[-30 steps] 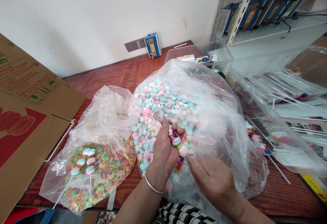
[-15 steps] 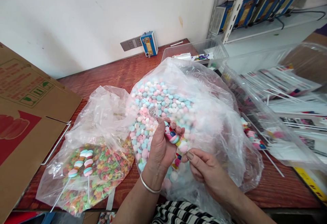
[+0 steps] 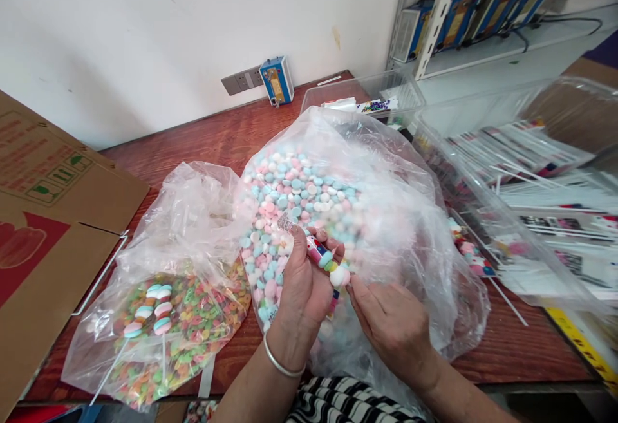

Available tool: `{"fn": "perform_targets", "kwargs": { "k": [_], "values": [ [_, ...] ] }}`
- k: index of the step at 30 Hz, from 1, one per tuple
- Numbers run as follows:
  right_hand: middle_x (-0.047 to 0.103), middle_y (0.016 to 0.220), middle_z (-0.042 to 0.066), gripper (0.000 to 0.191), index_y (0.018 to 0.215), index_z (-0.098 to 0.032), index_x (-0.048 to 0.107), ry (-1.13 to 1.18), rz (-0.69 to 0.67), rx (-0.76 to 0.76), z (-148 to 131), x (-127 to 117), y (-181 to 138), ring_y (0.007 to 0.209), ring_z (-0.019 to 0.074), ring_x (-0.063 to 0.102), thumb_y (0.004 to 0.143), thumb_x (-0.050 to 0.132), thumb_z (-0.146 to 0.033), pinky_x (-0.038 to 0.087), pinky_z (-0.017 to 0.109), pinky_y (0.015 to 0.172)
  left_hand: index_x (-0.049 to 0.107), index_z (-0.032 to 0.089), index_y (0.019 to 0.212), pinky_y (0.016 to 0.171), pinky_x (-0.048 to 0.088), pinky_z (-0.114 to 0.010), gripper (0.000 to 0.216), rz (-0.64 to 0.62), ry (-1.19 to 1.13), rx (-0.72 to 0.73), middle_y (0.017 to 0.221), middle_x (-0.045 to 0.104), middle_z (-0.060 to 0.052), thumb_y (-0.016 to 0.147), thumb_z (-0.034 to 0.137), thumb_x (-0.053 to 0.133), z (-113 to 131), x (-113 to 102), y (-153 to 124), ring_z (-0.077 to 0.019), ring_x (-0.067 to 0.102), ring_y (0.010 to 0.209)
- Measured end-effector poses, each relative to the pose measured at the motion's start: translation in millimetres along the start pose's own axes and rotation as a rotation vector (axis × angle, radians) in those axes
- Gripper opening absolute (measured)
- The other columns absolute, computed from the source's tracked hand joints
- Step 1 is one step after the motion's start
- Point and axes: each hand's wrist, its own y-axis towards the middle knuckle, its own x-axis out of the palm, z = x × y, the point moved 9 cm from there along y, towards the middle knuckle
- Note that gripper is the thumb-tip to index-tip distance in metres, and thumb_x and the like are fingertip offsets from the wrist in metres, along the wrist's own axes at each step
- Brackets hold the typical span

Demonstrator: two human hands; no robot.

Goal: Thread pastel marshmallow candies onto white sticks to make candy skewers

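Note:
My left hand (image 3: 305, 291), palm up, is closed around a candy skewer (image 3: 340, 275) with pink, white and blue marshmallow pieces and a yellow ring. A printed, dotted wrapper covers its upper part, and clear film sticks out above my thumb. At the skewer's lower end my right hand (image 3: 393, 323) is closed in a pinch; the stick there is mostly hidden by the fingers. Beneath both hands lies a big clear bag of pastel marshmallows (image 3: 294, 185). Two more candy skewers (image 3: 163, 310) rest on a bag of gummy rings (image 3: 207, 320) at the left.
A cardboard box (image 3: 67, 230) stands at the left, beside a bent white rod (image 3: 99, 275). Clear plastic bins (image 3: 512, 236) with packaged skewers and sticks occupy the right. Another skewer (image 3: 470, 252) lies against the bin. A blue device (image 3: 277, 82) sits by the wall socket.
My right hand has turned, its back now more upward, still pinching at the skewer's lower end. The skewer has rotated slightly in my left hand. The whole view has shifted a little.

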Motion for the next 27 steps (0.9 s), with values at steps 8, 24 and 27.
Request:
{"fn": "perform_targets", "kwargs": {
  "k": [8, 24, 27],
  "values": [
    [0.052, 0.056, -0.002, 0.032, 0.077, -0.017, 0.064, 0.867, -0.248, 0.655, 34.8, 34.3, -1.0, 0.050, 0.0102, 0.043, 0.097, 0.048, -0.036, 0.029, 0.025, 0.049, 0.058, 0.018, 0.081, 0.070, 0.051, -0.024, 0.025, -0.103, 0.180, 0.087, 0.073, 0.054, 0.002, 0.085, 0.041, 0.065, -8.3, 2.7, -3.7, -0.0103, 0.057, 0.068],
    [0.065, 0.068, 0.003, 0.020, 0.101, -0.015, 0.067, 0.436, -0.144, 0.315, 18.2, 11.8, 1.2, 0.058, 0.0156, 0.056, 0.097, 0.048, -0.022, 0.036, 0.028, 0.056, 0.061, 0.017, 0.095, 0.066, 0.050, -0.020, 0.016, -0.076, 0.049, 0.127, 0.066, 0.048, 0.006, 0.087, 0.031, 0.066, 16.7, 2.8, 20.6, -0.0052, 0.050, 0.056],
    [0.062, 0.059, 0.002, 0.023, 0.112, -0.009, 0.066, 0.078, -0.056, 0.053, -0.5, 5.1, -0.5, 0.052, 0.0167, 0.053, 0.092, 0.054, -0.012, 0.033, 0.032, 0.056, 0.059, 0.018, 0.093, 0.063, 0.051, -0.021, 0.019, -0.008, 0.083, 0.140, 0.068, 0.049, 0.005, 0.085, 0.034, 0.067, 7.5, -2.6, 17.4, -0.0069, 0.052, 0.058]
  ]
}}
